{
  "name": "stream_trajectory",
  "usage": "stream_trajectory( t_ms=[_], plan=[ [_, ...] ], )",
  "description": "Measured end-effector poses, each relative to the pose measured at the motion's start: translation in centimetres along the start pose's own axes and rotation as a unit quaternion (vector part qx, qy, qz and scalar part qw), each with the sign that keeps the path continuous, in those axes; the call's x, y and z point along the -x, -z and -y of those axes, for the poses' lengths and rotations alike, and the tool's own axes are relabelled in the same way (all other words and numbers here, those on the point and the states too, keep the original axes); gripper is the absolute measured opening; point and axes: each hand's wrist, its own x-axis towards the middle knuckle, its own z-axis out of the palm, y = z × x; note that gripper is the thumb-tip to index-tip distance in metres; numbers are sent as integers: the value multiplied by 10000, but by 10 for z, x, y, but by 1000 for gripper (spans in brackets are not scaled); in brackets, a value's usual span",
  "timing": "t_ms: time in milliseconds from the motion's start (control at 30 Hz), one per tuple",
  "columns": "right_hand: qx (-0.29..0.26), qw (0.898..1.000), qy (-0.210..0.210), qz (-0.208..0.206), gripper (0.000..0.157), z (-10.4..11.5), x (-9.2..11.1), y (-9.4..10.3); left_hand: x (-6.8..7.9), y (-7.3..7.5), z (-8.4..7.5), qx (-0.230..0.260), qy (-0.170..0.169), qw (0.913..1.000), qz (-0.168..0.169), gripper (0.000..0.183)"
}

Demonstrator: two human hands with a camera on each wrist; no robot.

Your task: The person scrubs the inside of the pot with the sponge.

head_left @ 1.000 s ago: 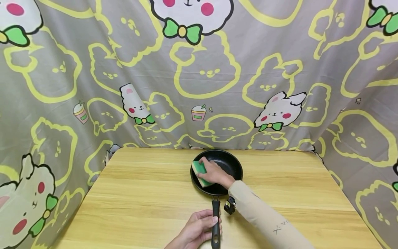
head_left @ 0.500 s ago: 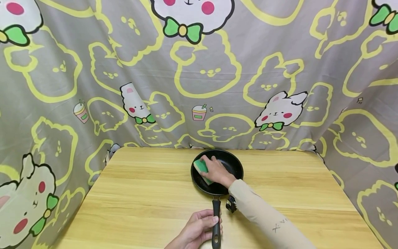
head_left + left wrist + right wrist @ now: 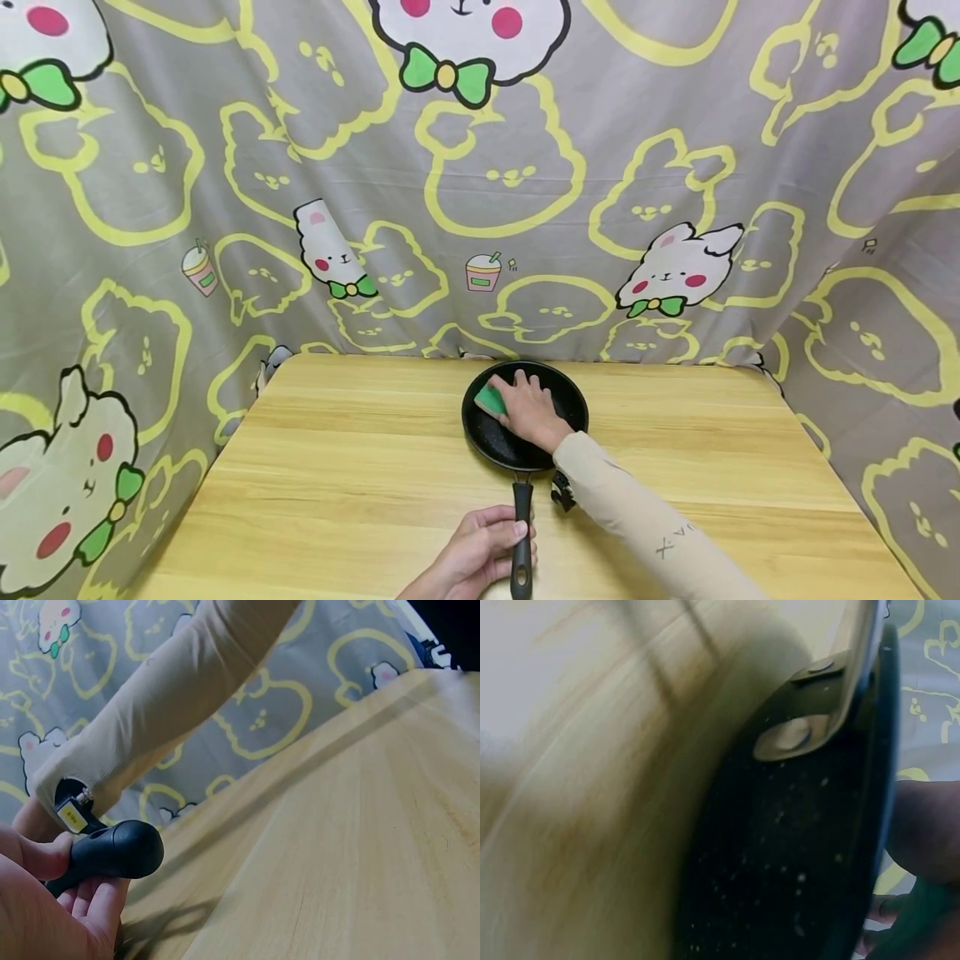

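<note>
A black frying pan is on the wooden table, its handle pointing toward me. My left hand grips that handle, thumb on top and fingers beneath; the left wrist view shows the handle's rounded end in the hand. Inside the pan, my right hand holds a green sponge against the inner surface, left of the middle. Part of the sponge is hidden under the hand. In the right wrist view, the pan's speckled outer side fills the middle, with the sponge at lower right.
The wooden table extends to both sides of the pan. A patterned curtain hangs behind and along both sides. A small black camera sits under the right sleeve, near the pan's rim.
My right hand has moved the sponge a little to the right within the pan, away from the left rim. The left hand and the pan have stayed nearly still.
</note>
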Motion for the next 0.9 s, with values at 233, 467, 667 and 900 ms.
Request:
stream_trajectory(
  t_ms=[233,467,667,900],
  plan=[
    [517,9985,111,-172,53,-4,0,0,1,-2,-2,12,5,10000,-24,22],
    [852,9956,215,-332,52,-14,1,-2,3,-3,-3,67,12,10000,-72,20],
    [942,9948,194,-340,50,-23,6,0,5,-4,-3,109,-6,9999,-126,21],
    [1168,9927,194,-248,50,-28,11,5,6,-6,-1,143,-41,9996,-226,23]
  ],
)
